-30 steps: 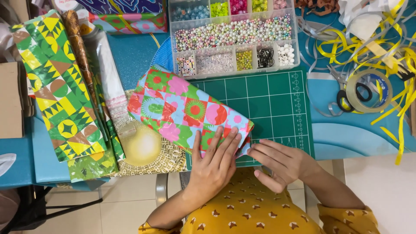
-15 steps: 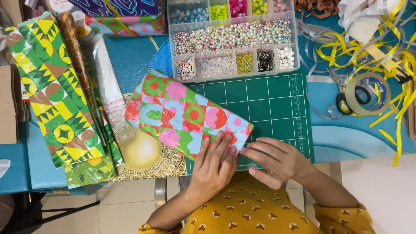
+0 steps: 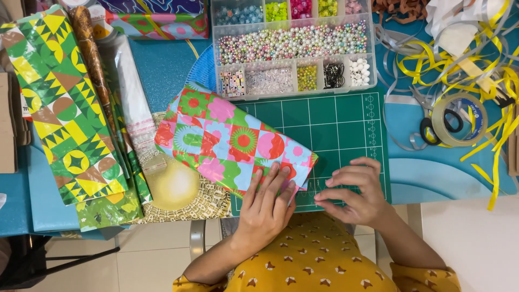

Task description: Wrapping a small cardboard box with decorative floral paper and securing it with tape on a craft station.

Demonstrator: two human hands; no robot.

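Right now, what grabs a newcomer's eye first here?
The floral-wrapped parcel at centre, lying half on the green cutting mat, with the left hand flat on its near corner and the right hand beside it on the mat. Behind it sits a clear bead box. At right, yellow ribbon tangles around a tape roll.

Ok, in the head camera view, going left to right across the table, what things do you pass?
Green and yellow geometric wrapping paper → gold ball ornament → pink and green wrapped parcel → left hand → right hand → roll of clear tape → yellow ribbon.
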